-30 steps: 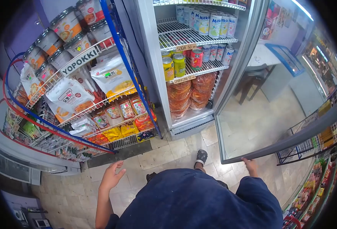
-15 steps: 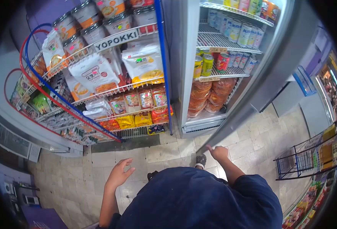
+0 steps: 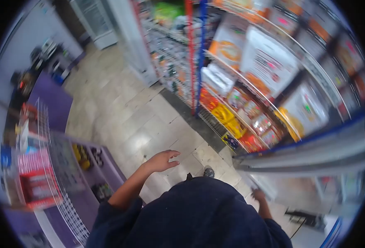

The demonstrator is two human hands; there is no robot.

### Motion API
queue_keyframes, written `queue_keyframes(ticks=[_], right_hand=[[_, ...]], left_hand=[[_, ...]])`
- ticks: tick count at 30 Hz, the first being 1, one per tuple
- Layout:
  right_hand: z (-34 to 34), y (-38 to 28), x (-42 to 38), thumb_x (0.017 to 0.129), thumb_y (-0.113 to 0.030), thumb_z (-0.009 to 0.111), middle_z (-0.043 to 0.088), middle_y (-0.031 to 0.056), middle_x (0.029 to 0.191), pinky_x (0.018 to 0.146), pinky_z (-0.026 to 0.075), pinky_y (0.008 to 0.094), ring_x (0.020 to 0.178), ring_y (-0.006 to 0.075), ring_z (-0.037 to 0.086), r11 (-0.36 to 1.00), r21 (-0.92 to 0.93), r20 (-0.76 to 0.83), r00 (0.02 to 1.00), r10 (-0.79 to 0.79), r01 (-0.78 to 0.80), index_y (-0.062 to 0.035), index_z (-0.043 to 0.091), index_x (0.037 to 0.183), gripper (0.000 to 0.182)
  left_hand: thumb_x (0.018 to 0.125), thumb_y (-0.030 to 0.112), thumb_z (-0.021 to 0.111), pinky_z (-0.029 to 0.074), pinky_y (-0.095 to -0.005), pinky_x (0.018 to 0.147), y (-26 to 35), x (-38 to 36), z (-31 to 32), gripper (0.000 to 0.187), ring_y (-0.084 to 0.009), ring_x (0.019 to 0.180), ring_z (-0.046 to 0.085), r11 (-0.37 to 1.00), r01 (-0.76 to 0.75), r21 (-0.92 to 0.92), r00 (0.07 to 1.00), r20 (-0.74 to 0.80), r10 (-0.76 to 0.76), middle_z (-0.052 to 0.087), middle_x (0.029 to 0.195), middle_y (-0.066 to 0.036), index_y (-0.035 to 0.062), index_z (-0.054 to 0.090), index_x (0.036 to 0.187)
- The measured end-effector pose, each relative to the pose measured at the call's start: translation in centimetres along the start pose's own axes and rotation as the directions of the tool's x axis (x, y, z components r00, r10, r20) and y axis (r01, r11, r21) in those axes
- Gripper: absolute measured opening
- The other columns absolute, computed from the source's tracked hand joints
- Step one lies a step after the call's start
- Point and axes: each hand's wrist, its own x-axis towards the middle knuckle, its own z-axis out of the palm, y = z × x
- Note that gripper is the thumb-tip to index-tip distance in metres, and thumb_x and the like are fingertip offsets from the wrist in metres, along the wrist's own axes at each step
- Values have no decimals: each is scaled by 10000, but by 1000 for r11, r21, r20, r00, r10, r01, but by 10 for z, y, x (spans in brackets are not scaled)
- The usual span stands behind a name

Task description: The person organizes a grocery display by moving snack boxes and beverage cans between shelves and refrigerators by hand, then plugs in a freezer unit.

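Shop floor with pale stone tiles (image 3: 137,124) fills the middle of the view, and everything's pretty smeared with motion blur, so fine detail is hard to read. Up top and to the right is a wire snack rack (image 3: 248,91) with red and blue frame bars, stuffed with big white pouches (image 3: 269,62) on the upper shelves and smaller yellow and red packets (image 3: 232,122) down low near the floor. On the left there's a purple counter (image 3: 54,103) with a white wire display (image 3: 62,194) and some red boxes (image 3: 35,186) next to it.

The person's left hand (image 3: 162,160) hangs out over the tiles, palm down, fingers spread loose and holding nothing, touching nothing. The right hand (image 3: 259,194) is low at the bottom edge of the fridge door (image 3: 314,155), which shows as a grey streaked band running across the right side just beyond the rack's blue bar. That hand sits right at the door's lower corner, but it's too blurred to say whether the fingers are gripping it or just resting against it. A dark blue shirt (image 3: 199,219) fills the bottom of the frame, with a shoe (image 3: 208,171) poking out just past it.
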Motion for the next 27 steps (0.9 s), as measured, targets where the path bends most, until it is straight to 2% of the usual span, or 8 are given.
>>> queue_keyframes(ticks=[2,10,15,16,17,19,22,27], right_hand=[[-106,-131,-10,866,-379,514,635,127,809,650,480,366,732,204,608,918,-79,422,822,383,-388,-94,572,1169,420],[-207,-176,215,863,-447,516,631,106,834,647,476,335,718,182,593,971,-241,434,894,109,-2,-74,604,1100,451],[-310,-358,337,892,-354,505,604,11,1015,700,463,296,887,141,572,994,111,604,794,-75,9,-106,568,1129,349],[-316,-368,375,887,-354,511,603,14,1012,686,466,297,871,147,577,864,237,584,645,-492,445,-99,569,1125,353],[-321,-429,387,882,-336,530,614,32,988,689,468,294,844,152,583,993,81,619,776,-120,89,-87,584,1102,337],[-309,-483,451,865,-315,565,634,77,946,707,474,314,845,190,602,914,-6,490,798,-351,406,-53,591,1079,339],[-324,-603,461,818,-326,634,633,133,930,773,476,315,884,205,615,955,104,199,935,-293,277,6,570,1074,424],[-327,-690,534,805,-347,640,632,155,947,792,473,333,901,237,610,869,-131,333,846,-416,478,21,555,1107,484]], left_hand=[[842,327,596,446,-372,884,-38,7,7,475,-291,1036,559,987,74,146,996,32,-79,565,1152,-174,39,512,1210],[794,353,623,447,-387,881,-188,-107,34,539,-328,1050,565,579,812,-65,565,-159,-810,591,1131,-184,35,514,1215],[758,440,647,448,-396,887,-254,-172,76,587,-320,1072,555,303,933,-192,324,84,-942,575,1167,-176,43,554,1180],[750,447,654,446,-395,891,-259,-175,77,594,-320,1066,559,303,932,-200,327,102,-939,578,1163,-176,43,561,1174],[742,454,661,443,-394,896,-263,-175,75,601,-319,1061,563,305,930,-206,334,122,-935,580,1159,-175,42,568,1169],[751,484,642,427,-402,913,-277,-168,49,610,-332,1070,551,393,911,-128,411,177,-894,581,1154,-185,64,564,1186],[751,502,633,436,-411,884,-322,-122,-31,605,-340,1047,558,461,885,69,403,381,-832,592,1124,-195,74,568,1174],[784,373,602,462,-423,845,-362,-35,-238,499,-336,1006,566,661,747,-72,617,-297,-729,581,1125,-171,63,539,1170]])
